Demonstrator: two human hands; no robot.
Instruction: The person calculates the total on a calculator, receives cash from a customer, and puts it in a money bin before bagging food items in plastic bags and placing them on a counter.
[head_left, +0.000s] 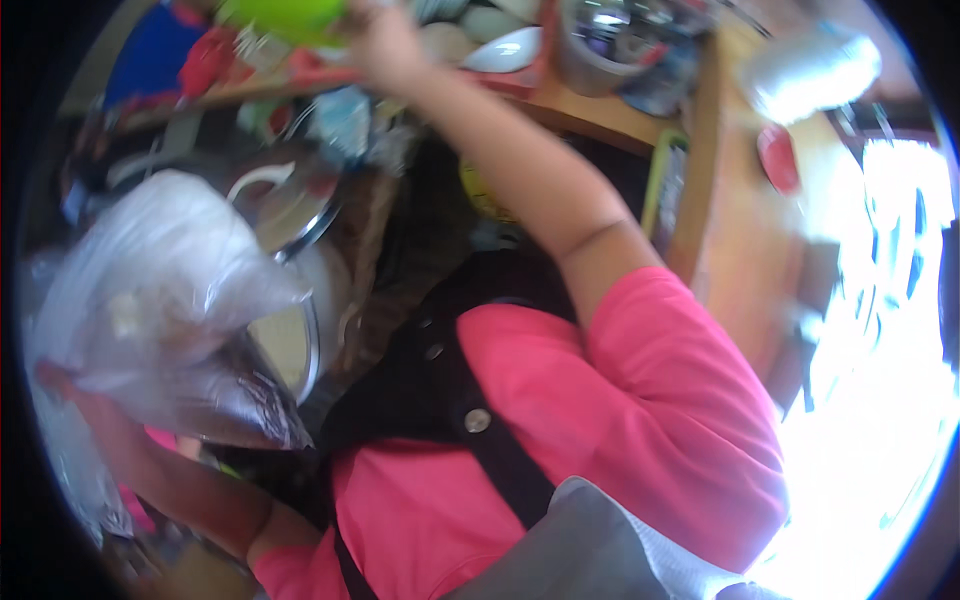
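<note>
My left hand (58, 381) is at the far left, gripping bulky clear plastic bags. The upper bag (169, 247) looks pale and cloudy; a lower bag (232, 401) holds something brown. The plastic covers part of my fingers. My right arm reaches up and across to the top edge, where my right hand (379, 41) is at the rim of a bright green item (289, 19), seemingly gripping it. Motion blur and the picture's edge hide the fingertips. Close to this hand, a white dish (506, 51) and rounded crockery (446, 41) sit in a red rack (551, 49).
A clear tub (600, 64) with shiny metal things stands on the wooden counter (750, 247), which runs down my right side. A red item (778, 159) lies there. Left of me are a lidded pot (289, 202) and a container with pale contents (281, 349). Bright light floods the right.
</note>
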